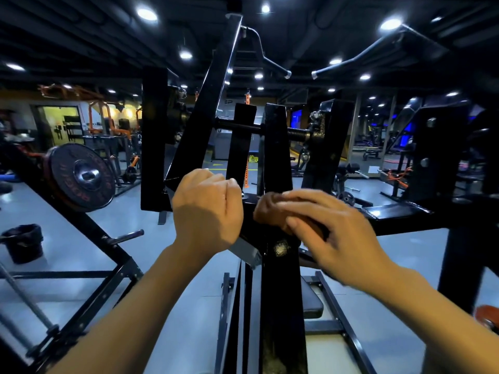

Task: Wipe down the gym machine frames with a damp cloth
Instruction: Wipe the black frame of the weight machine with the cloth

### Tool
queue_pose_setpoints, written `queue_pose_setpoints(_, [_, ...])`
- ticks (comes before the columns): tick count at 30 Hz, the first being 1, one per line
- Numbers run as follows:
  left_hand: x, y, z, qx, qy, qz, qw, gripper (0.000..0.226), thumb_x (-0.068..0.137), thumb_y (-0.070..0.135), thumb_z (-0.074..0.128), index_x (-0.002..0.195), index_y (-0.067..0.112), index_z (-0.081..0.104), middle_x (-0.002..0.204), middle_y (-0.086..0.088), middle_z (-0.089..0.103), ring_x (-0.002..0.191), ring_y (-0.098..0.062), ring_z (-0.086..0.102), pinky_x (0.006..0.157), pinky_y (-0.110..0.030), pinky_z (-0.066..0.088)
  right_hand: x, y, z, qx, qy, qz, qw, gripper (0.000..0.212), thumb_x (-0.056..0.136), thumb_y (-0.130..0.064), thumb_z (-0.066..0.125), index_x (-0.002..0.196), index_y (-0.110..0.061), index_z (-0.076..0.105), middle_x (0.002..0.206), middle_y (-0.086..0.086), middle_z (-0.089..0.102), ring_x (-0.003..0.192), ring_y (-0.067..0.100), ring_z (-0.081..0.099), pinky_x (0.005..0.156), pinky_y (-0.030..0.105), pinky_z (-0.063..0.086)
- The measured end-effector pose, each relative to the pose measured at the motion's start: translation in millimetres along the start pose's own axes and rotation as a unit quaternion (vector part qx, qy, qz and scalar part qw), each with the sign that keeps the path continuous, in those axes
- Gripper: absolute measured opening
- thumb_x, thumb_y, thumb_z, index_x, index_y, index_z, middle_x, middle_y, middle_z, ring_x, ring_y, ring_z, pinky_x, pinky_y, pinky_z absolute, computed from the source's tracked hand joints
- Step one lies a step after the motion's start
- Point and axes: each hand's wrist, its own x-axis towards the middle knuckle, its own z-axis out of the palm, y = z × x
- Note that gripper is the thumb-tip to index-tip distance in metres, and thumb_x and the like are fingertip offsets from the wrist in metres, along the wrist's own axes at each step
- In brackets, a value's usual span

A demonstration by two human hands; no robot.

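The black gym machine frame (280,279) rises in front of me as a central upright post with slanted beams above. My right hand (329,230) lies on the post's top joint and holds a bunched brown cloth (266,209) between the fingers and thumb; it is motion-blurred. My left hand (208,211) sits at the left edge of the same joint, back toward me, fingers curled. What those fingers hold is hidden.
A weight plate (81,176) hangs on a slanted black bar at left, with a dark bin (23,242) on the floor below it. A black horizontal beam (399,211) runs right. Handles (348,60) hang overhead. A bench pad (312,300) lies below.
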Motion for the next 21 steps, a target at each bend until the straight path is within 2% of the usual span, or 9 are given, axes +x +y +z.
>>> queue_pose_setpoints(2, [1,1,0,-0.003,0.008,0.0,1.0,0.048,0.102,0.017,0.037,0.054,0.01,0.041,0.053,0.001,0.034,0.06,-0.021,0.028,0.082,-0.048,0.047,19,7,1,-0.004,0.022,0.038,0.999,0.031,0.104,-0.044,0.055,0.132,-0.042,0.068,0.14,-0.027,0.056,0.124,0.005,0.058,0.1,0.037,0.055])
queue_pose_setpoints(4, [1,2,-1,-0.004,0.016,0.001,1.0,0.049,0.102,0.018,0.036,0.055,0.01,0.041,0.054,0.001,0.034,0.06,-0.02,0.027,0.082,-0.048,0.048,32,0,11,-0.013,0.041,0.049,0.998,0.031,0.105,-0.042,0.055,0.133,-0.041,0.067,0.141,-0.026,0.057,0.122,0.007,0.057,0.101,0.033,0.052])
queue_pose_setpoints(6, [1,2,-2,-0.001,0.014,-0.001,1.0,0.049,0.103,0.019,0.037,0.055,0.01,0.043,0.054,0.001,0.036,0.061,-0.019,0.029,0.083,-0.049,0.048,25,-12,16,-0.049,0.033,0.011,0.998,0.033,0.105,-0.046,0.052,0.133,-0.043,0.067,0.141,-0.026,0.056,0.113,0.008,0.056,0.091,0.029,0.052])
queue_pose_setpoints(8, [2,4,-2,-0.003,0.008,-0.006,1.0,0.049,0.102,0.018,0.037,0.054,0.01,0.043,0.053,0.001,0.037,0.06,-0.021,0.031,0.083,-0.049,0.049,8,-13,10,-0.047,0.007,-0.022,0.999,0.035,0.104,-0.049,0.049,0.133,-0.043,0.067,0.14,-0.027,0.057,0.111,0.01,0.058,0.086,0.03,0.053])
queue_pose_setpoints(10, [2,6,-4,-0.011,0.008,-0.015,1.0,0.05,0.101,0.018,0.038,0.052,0.01,0.041,0.051,0.001,0.035,0.057,-0.023,0.034,0.083,-0.049,0.049,7,-1,0,-0.046,0.006,-0.019,0.999,0.034,0.105,-0.049,0.049,0.133,-0.043,0.067,0.139,-0.028,0.057,0.112,0.012,0.059,0.088,0.031,0.054])
queue_pose_setpoints(14, [3,5,-5,-0.023,-0.004,-0.011,1.0,0.05,0.102,0.02,0.036,0.053,0.012,0.038,0.051,0.001,0.035,0.057,-0.023,0.036,0.082,-0.05,0.048,41,12,9,-0.016,0.048,0.064,0.997,0.033,0.105,-0.041,0.055,0.136,-0.039,0.066,0.142,-0.023,0.057,0.12,0.014,0.057,0.099,0.033,0.049])
queue_pose_setpoints(18, [2,4,-4,-0.022,0.017,0.004,1.0,0.048,0.102,0.016,0.04,0.054,0.011,0.04,0.053,0.0,0.035,0.057,-0.023,0.035,0.08,-0.049,0.048,21,-8,15,-0.032,0.017,0.002,0.999,0.034,0.105,-0.047,0.051,0.135,-0.043,0.065,0.142,-0.027,0.055,0.115,0.01,0.054,0.091,0.029,0.05])
queue_pose_setpoints(21, [1,5,-3,-0.014,0.027,-0.003,1.0,0.048,0.101,0.016,0.039,0.053,0.009,0.04,0.052,-0.001,0.036,0.056,-0.024,0.035,0.081,-0.049,0.048,23,3,4,-0.02,0.002,0.016,1.0,0.034,0.104,-0.049,0.051,0.135,-0.044,0.066,0.141,-0.029,0.055,0.123,0.008,0.056,0.095,0.036,0.055])
